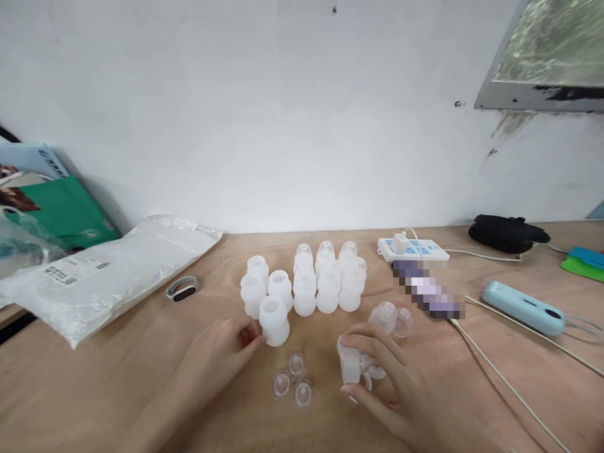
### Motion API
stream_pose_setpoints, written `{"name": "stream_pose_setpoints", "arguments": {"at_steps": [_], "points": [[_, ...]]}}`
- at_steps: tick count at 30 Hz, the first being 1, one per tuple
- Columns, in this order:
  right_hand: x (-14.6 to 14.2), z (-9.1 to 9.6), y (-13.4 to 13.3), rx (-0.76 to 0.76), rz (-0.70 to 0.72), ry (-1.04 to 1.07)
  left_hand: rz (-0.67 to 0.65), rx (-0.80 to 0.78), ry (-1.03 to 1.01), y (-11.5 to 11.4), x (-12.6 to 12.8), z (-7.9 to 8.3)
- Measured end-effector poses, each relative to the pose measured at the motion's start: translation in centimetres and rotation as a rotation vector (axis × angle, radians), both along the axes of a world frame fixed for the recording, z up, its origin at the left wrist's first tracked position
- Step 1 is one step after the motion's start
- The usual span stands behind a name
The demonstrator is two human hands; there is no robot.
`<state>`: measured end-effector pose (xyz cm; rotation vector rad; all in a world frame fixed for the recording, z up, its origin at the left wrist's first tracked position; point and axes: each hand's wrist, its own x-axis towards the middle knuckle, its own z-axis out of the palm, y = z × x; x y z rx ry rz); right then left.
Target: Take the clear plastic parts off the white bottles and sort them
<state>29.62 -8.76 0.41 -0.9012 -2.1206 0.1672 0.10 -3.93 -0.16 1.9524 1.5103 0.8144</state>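
Observation:
My left hand is by the nearest open white baby bottle, its half-curled thumb and fingers at the bottle's left side; the hand does not wrap round it. Three more open white bottles stand just behind. Between thumb and fingers, my right hand holds a clear ribbed bottle collar tipped on its side. Other clear parts lie under that hand, partly hidden. Three clear bottle nipples rest on the table between my hands. Several capped bottles stand in rows beyond them.
Clear domed caps lie beyond my right hand. Farther right are a power strip, a pixelated object, a pale blue device and cables. A fitness band and white plastic parcel lie left.

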Motion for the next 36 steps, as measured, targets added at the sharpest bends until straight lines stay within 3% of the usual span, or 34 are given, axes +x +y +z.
{"name": "stream_pose_setpoints", "arguments": {"at_steps": [4,6,15,26,31,36], "points": [[0.0,-0.2,0.0,-0.013,0.002,0.005,-0.215,-0.104,-0.010,-0.3,-0.1,1.0],[0.0,-0.2,0.0,-0.017,-0.001,0.008,-0.244,-0.099,-0.031,-0.3,0.0,1.2],[0.0,-0.2,0.0,-0.029,-0.005,-0.002,-0.161,-0.107,-0.084,0.8,-0.3,-1.3],[0.1,-0.1,0.0,-0.044,-0.004,-0.022,-0.147,0.078,0.001,1.3,1.0,-2.1],[-0.2,-0.3,0.0,-0.058,0.017,-0.025,-0.131,0.108,-0.044,0.8,2.0,-1.6],[-0.4,-0.5,-0.1,-0.056,0.001,0.029,-0.152,0.079,-0.164,-1.3,4.2,-0.3]]}}
